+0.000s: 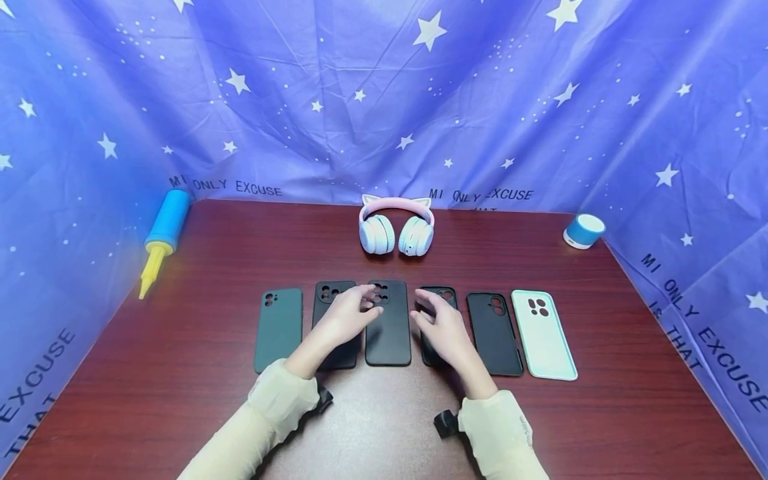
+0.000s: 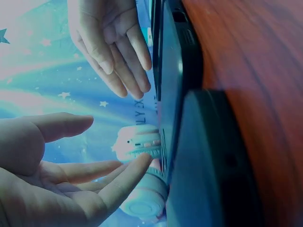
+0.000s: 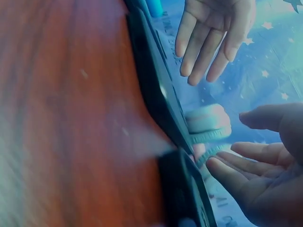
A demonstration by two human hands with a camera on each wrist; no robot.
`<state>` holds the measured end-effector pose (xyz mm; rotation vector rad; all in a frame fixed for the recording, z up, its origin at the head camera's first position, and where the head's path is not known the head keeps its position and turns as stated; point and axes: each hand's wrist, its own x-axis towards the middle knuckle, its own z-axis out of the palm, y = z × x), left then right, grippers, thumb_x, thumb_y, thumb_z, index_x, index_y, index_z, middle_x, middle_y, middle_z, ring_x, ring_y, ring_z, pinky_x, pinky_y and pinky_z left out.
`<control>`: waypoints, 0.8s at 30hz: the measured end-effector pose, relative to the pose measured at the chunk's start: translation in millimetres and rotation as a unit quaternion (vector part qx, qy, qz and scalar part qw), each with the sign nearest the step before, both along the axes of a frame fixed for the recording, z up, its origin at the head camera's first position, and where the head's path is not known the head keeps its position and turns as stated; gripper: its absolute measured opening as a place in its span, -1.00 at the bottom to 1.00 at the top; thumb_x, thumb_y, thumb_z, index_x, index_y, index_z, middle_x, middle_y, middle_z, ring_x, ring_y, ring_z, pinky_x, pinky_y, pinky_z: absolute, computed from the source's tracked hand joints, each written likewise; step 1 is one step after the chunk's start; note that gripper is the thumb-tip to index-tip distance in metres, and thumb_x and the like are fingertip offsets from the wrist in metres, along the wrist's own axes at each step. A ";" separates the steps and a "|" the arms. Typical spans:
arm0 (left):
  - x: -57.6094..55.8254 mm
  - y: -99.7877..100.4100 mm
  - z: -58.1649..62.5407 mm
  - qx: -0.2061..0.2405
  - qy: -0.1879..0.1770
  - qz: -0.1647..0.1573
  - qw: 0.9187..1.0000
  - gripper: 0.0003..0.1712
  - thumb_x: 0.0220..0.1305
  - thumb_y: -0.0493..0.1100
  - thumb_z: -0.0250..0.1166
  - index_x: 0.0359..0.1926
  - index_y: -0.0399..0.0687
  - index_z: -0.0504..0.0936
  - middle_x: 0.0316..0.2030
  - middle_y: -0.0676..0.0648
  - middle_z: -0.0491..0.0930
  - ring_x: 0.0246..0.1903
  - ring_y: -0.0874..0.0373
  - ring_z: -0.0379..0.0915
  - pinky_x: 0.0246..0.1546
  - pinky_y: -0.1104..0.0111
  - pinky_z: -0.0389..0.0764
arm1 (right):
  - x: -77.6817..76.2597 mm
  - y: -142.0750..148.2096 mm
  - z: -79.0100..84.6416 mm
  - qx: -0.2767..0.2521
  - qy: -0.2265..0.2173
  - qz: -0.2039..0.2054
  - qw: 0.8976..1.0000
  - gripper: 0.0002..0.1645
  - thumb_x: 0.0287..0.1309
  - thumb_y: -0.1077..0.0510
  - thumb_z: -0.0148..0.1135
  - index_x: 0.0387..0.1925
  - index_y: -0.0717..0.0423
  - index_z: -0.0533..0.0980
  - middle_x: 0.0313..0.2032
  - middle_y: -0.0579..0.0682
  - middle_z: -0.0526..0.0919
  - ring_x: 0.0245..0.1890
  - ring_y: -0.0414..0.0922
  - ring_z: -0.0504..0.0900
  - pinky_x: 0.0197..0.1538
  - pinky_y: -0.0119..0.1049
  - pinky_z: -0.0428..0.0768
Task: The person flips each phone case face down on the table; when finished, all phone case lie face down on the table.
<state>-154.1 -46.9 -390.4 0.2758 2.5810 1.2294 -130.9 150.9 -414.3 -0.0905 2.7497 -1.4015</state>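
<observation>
Several phone cases lie in a row across the table. My left hand hovers over a black phone case, second from the left, its fingers relaxed and holding nothing. Facing it, my right hand is above another black case, partly covering it. Between the two hands lies the middle black case, camera cutouts at its far end. In the left wrist view the left hand has thumb and fingers spread apart. The right wrist view shows the right hand likewise loose, above the case edges.
A dark green case is at the row's left end; a black case and a pale mint case are at its right. Behind stand cat-ear headphones, a blue-yellow hand pump and a small blue-white cylinder.
</observation>
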 end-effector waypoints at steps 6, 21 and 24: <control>-3.6 20.9 1.2 0.039 0.018 -0.019 0.999 -0.38 0.33 -0.17 0.23 0.35 -0.27 0.33 0.19 -0.22 0.52 0.14 -0.04 0.53 0.14 0.10 0.55 | -4.9 21.8 4.3 -0.005 0.017 0.003 1.000 -0.44 0.32 0.20 0.16 0.31 0.25 0.33 0.27 0.23 0.46 0.29 0.10 0.45 0.25 -0.11 0.51; -7.1 67.6 -17.7 0.056 -0.025 -0.052 0.997 -0.33 0.31 -0.17 0.25 0.38 -0.27 0.28 0.24 -0.24 0.47 0.18 -0.03 0.50 0.18 0.12 0.52 | -5.0 68.1 4.8 0.078 -0.037 0.020 0.996 -0.32 0.34 0.11 0.14 0.40 0.25 0.21 0.31 0.33 0.37 0.30 0.19 0.41 0.27 0.07 0.46; -6.4 70.6 -17.3 0.043 -0.047 -0.061 0.996 -0.30 0.32 -0.15 0.24 0.40 -0.26 0.25 0.28 -0.25 0.43 0.20 -0.04 0.47 0.19 0.11 0.52 | -5.0 70.3 4.2 0.099 -0.047 0.020 0.994 -0.30 0.34 0.07 0.14 0.41 0.23 0.19 0.31 0.33 0.37 0.31 0.21 0.38 0.29 0.15 0.40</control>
